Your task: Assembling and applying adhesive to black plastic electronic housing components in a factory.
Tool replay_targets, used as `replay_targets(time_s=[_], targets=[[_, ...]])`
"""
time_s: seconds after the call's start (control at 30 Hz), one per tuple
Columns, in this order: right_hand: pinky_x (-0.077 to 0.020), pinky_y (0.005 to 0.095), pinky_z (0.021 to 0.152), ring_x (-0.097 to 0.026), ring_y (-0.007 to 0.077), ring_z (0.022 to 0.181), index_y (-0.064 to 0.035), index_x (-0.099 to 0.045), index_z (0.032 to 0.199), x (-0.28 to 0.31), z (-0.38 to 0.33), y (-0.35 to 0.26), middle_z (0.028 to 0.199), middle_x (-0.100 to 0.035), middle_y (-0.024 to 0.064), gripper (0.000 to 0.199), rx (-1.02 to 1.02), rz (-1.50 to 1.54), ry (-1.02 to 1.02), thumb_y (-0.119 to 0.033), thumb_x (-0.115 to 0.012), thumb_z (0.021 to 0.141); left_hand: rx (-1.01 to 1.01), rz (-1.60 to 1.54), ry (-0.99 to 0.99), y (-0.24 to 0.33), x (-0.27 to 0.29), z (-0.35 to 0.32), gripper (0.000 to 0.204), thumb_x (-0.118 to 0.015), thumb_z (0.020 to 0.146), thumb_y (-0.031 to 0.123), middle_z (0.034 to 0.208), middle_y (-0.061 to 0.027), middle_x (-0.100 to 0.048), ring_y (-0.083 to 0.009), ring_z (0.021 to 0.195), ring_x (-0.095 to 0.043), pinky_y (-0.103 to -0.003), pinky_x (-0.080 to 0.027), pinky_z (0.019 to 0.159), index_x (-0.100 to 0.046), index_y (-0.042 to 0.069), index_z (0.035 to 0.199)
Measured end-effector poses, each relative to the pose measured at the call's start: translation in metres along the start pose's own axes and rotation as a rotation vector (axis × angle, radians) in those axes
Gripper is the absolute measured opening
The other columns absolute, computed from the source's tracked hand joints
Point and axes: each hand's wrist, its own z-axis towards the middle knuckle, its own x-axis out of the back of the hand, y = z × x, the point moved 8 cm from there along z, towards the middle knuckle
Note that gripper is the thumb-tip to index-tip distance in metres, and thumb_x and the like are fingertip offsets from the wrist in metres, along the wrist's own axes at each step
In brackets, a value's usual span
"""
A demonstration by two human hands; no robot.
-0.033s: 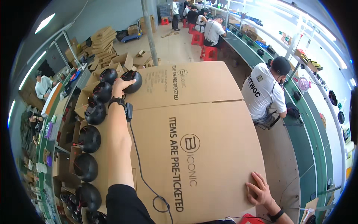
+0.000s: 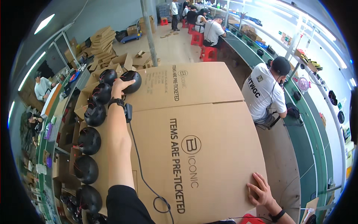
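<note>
My left hand [image 2: 120,85] reaches far forward and grips a black rounded shell [image 2: 133,83]; the thumb lies over its top and the other fingers are partly hidden. That shell rests on a large brown cardboard box [image 2: 223,128] with dark printing. My right hand [image 2: 260,191] lies on the box's near right edge, fingers spread and bent, holding nothing. Along the box's left side runs a row of similar black shells, among them one by the left wrist [image 2: 101,93] and one lower down [image 2: 89,140]. Thin red wires show on several of them.
A person in a white shirt [image 2: 263,87] sits close on the right at a green conveyor [image 2: 298,143]. Red stools [image 2: 209,53] and more people stand farther off. A metal pole [image 2: 149,33] rises behind the box. Flattened cartons [image 2: 102,41] are stacked at the back left.
</note>
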Motion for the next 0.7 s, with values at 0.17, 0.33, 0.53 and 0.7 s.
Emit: replay_targets(time_s=[0.17, 0.33, 0.53, 0.7], targets=[[-0.0421, 0.0517, 0.108, -0.050, 0.0458, 0.128, -0.0161, -0.071, 0.116, -0.006, 0.005, 0.000, 0.143, -0.048, 0.0268, 0.051, 0.013, -0.039, -0.014, -0.028, -0.073, 0.067, -0.065, -0.060, 0.281, -0.024, 0.018, 0.044, 0.100, -0.085, 0.063, 0.059, 0.130, -0.0294, -0.059, -0.0413, 0.115, -0.062, -0.046, -0.055, 0.093, -0.056, -0.014, 0.126], [-0.0433, 0.0516, 0.106, -0.050, 0.0449, 0.128, -0.0172, -0.070, 0.118, -0.008, 0.005, 0.003, 0.143, -0.047, 0.0261, 0.050, 0.007, -0.037, -0.023, -0.030, -0.072, 0.070, -0.069, -0.023, 0.483, -0.027, 0.016, 0.063, 0.098, -0.083, 0.067, 0.056, 0.131, -0.0297, -0.058, -0.0403, 0.120, -0.058, -0.046, -0.050, 0.099, -0.051, -0.011, 0.130], [-0.0430, 0.0513, 0.106, -0.050, 0.0433, 0.128, -0.0187, -0.066, 0.125, 0.001, 0.006, 0.003, 0.145, -0.046, 0.0250, 0.052, 0.019, -0.020, -0.009, -0.033, -0.071, 0.075, -0.283, -0.118, 0.444, -0.020, 0.009, 0.094, 0.076, -0.083, 0.067, 0.051, 0.116, -0.0301, -0.066, -0.0405, 0.115, -0.061, -0.045, -0.049, 0.099, -0.065, -0.003, 0.118], [-0.0413, 0.0503, 0.108, -0.047, 0.0416, 0.131, -0.0192, -0.064, 0.129, 0.002, 0.009, 0.003, 0.148, -0.042, 0.0233, 0.051, 0.039, 0.017, -0.018, -0.032, -0.069, 0.080, -0.122, 0.053, 0.705, -0.062, 0.022, 0.113, 0.070, -0.079, 0.071, 0.045, 0.114, -0.0263, -0.068, -0.0394, 0.110, -0.064, -0.044, -0.051, 0.093, -0.064, -0.003, 0.119]])
